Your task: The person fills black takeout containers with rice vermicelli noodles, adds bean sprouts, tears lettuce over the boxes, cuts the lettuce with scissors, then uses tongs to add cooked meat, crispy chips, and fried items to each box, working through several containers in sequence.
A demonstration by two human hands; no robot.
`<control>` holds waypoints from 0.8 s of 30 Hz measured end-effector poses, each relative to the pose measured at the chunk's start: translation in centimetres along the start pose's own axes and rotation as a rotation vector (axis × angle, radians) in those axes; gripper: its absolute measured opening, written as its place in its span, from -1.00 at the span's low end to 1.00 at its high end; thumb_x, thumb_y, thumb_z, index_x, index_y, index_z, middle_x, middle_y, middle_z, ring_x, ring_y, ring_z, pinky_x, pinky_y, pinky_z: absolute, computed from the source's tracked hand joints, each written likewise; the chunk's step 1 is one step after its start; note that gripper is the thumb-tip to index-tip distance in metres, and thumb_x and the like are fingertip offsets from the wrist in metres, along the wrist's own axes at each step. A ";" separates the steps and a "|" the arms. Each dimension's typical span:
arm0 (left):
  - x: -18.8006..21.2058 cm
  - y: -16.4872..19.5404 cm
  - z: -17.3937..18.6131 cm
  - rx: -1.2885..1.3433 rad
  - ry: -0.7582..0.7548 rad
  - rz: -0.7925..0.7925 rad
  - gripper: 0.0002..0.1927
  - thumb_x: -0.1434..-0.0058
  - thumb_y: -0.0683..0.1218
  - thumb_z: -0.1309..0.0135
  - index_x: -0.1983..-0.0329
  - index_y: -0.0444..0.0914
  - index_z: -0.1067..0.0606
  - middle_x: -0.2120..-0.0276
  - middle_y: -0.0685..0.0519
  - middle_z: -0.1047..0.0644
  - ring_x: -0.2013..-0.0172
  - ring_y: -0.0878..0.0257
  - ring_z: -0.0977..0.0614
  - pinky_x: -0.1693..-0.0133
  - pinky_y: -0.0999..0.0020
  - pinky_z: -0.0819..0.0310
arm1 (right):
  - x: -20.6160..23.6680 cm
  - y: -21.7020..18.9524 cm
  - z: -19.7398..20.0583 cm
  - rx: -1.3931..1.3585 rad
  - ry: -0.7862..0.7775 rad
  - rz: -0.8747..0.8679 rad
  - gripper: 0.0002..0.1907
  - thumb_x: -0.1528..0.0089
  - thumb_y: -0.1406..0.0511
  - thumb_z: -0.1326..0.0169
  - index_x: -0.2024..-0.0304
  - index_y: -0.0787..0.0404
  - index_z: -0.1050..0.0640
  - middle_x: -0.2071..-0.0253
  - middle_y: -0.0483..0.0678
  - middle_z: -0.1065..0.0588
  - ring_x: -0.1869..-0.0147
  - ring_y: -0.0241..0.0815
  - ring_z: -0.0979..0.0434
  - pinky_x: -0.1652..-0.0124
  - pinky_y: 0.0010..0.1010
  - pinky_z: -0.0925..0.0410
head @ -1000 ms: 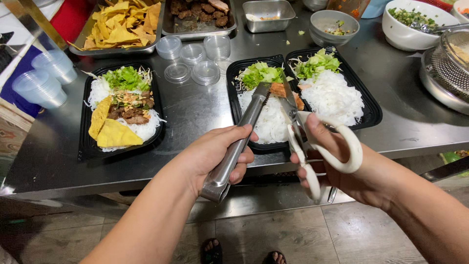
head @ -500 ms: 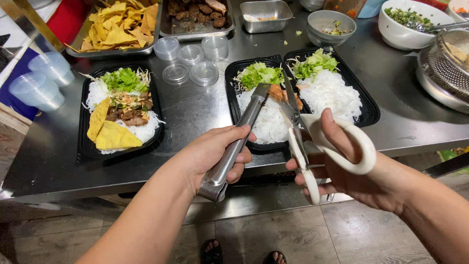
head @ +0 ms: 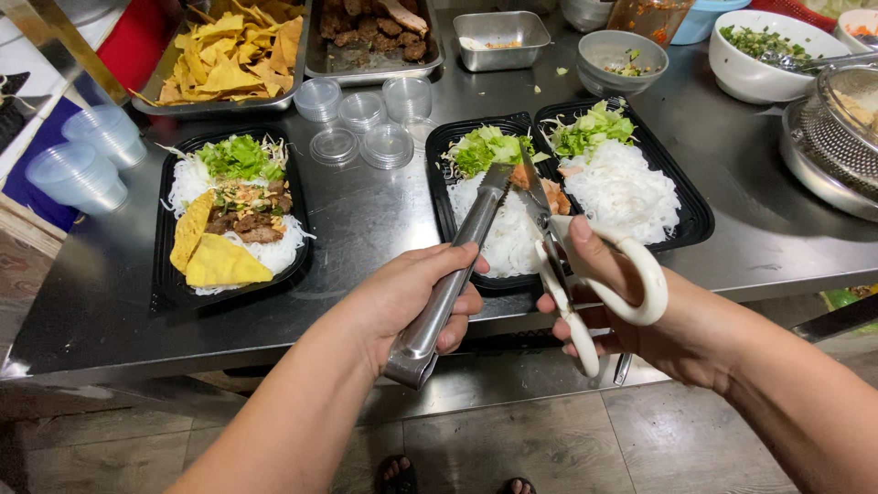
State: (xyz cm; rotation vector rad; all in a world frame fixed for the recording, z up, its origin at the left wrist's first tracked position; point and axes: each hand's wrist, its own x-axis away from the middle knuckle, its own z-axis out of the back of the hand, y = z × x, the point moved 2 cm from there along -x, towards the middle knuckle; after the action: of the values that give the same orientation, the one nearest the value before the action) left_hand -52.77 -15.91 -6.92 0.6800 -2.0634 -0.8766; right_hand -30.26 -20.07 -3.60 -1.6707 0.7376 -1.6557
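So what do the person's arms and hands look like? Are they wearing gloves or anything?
No gloves. Both the left hand and the right hand are bare, and the forearms are bare too, with no sleeves in view. No rings, watch or bracelets show. Fingernails on the fingers look short and plain.

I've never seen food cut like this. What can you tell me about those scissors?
The scissors have thick white loop handles and grey metal blades. The right hand holds them by the handles, blades pointing away over the middle black tray, tips at an orange-brown piece of food on white noodles, beside the metal tongs in the left hand.
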 end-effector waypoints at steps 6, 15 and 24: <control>-0.3 -0.4 -0.1 -0.037 0.031 0.001 -0.68 -0.41 0.08 0.08 0.06 -0.29 -0.40 0.65 0.07 -0.32 0.80 0.25 -0.38 0.75 0.37 -0.21 | -0.4 1.1 -0.1 -0.164 -0.214 0.209 -0.52 -0.34 -0.10 -0.01 0.04 0.15 -0.43 0.43 -0.12 -0.44 0.49 -0.29 -0.39 0.50 -0.36 -0.35; 0.2 0.0 -0.5 -0.037 0.012 -0.005 -0.68 -0.42 0.08 0.10 0.06 -0.28 -0.39 0.66 0.08 -0.32 0.80 0.27 -0.39 0.76 0.38 -0.23 | 1.3 0.8 0.3 -0.098 -0.118 0.026 -0.24 -0.18 -0.33 0.16 -0.04 0.09 -0.49 0.31 0.05 -0.58 0.37 -0.14 -0.55 0.36 -0.26 -0.43; 0.3 -0.3 -0.9 -0.055 -0.031 -0.005 -0.66 -0.41 0.09 0.08 0.06 -0.29 -0.39 0.66 0.09 -0.32 0.81 0.28 -0.39 0.77 0.40 -0.23 | 0.6 0.4 -0.3 -0.027 -0.072 -0.002 -0.12 -0.09 -0.40 0.18 -0.14 0.04 -0.46 0.19 0.11 -0.61 0.24 -0.07 -0.59 0.24 -0.17 -0.46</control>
State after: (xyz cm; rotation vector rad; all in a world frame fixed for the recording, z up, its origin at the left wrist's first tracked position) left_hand -52.16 -16.68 -6.62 0.6461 -2.0582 -0.9483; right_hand -30.53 -20.78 -3.59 -1.7411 0.7270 -1.5846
